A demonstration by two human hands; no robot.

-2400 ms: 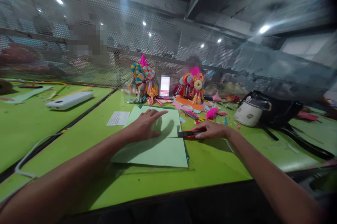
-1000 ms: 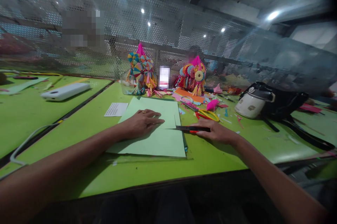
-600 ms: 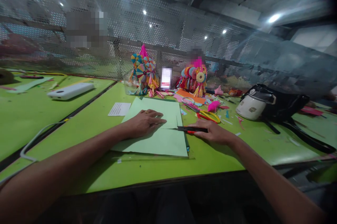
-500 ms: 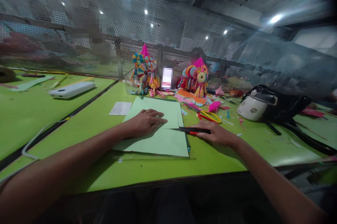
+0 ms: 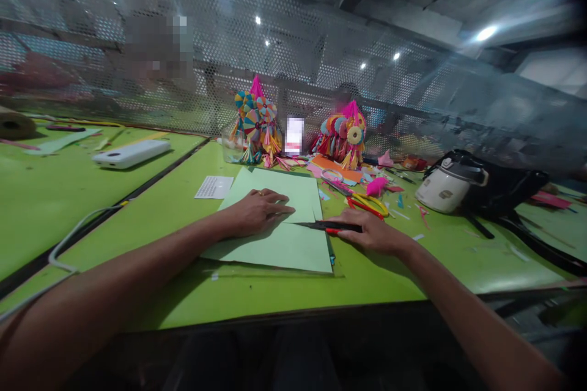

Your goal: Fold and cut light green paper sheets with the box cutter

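Lowered since 2.4 seconds ago, the left hand (image 5: 257, 213) now lies flat on pale green paper (image 5: 275, 251), its fingers outstretched and grasping nothing. The paper lies on a lime-green table (image 5: 367, 290) directly ahead of the person. The fingers of the right hand (image 5: 378, 233) wrap a black-and-red cutter (image 5: 343, 227), its blade over the sheet's right side. A line runs partway inward, cut or edge being hard to tell; work appears unfinished, with the 2 hands engaged.
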